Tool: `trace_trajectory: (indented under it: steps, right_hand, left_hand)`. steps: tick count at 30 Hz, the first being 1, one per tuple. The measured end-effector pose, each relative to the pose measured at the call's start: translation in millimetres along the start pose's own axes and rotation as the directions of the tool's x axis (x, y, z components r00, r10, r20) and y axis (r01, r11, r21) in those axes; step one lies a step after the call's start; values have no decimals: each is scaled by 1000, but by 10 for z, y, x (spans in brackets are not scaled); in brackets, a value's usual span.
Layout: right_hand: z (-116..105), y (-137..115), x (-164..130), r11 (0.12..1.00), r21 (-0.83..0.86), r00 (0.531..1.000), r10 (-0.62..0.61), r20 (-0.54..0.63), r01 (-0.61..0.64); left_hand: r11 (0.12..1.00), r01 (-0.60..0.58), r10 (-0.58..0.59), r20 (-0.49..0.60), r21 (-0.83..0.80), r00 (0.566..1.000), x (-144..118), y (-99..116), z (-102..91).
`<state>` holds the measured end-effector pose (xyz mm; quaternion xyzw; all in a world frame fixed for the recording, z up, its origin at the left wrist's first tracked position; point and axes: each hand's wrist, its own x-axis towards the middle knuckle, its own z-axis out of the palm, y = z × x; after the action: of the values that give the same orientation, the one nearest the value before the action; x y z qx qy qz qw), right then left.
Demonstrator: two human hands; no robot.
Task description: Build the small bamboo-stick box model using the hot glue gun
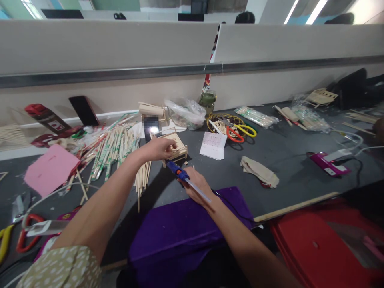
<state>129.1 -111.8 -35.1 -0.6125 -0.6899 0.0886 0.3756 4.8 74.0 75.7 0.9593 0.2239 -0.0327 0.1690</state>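
My right hand (196,185) is wrapped round a blue hot glue gun (179,172) with a clear glue stick (198,190) sticking out of its back. The nozzle points at the near edge of a small wooden stick model (179,149), which looks like a little platform with railings. My left hand (160,148) rests on the left side of that model, fingers curled over it; whether a small piece is pinched there is hidden. Just behind my left hand lies a phone (149,127) with a bright light on it.
Bundled chopsticks (112,148) and loose sticks (143,178) lie to the left, with pink paper (51,170) beyond. Scissors (240,132), a folded paper note (213,145), a glove (259,172) and a purple power strip (328,164) lie to the right. A purple box (186,228) stands at the front edge.
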Motion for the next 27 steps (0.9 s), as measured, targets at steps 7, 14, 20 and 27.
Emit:
trace_trajectory:
  steps: [7,14,20,27]
  right_hand:
    - [16,13,-6,1000,-9,1000,5,2,-5]
    - [15,17,-7,1000,-11,1000,1,25,0]
    - [15,18,-7,1000,-14,1000,-3,19,3]
    - [0,3,3,1000,-26,1000,9,29,-8]
  left_hand:
    - [1000,7,-7,0,-5,1000,-5,15,-11]
    - [1000,-7,7,0,4,1000,7,6,-5]
    - [1000,8,-8,-4,4,1000,2,10,-2]
    - [1000,0,0,-3,1,1000,3,19,-3]
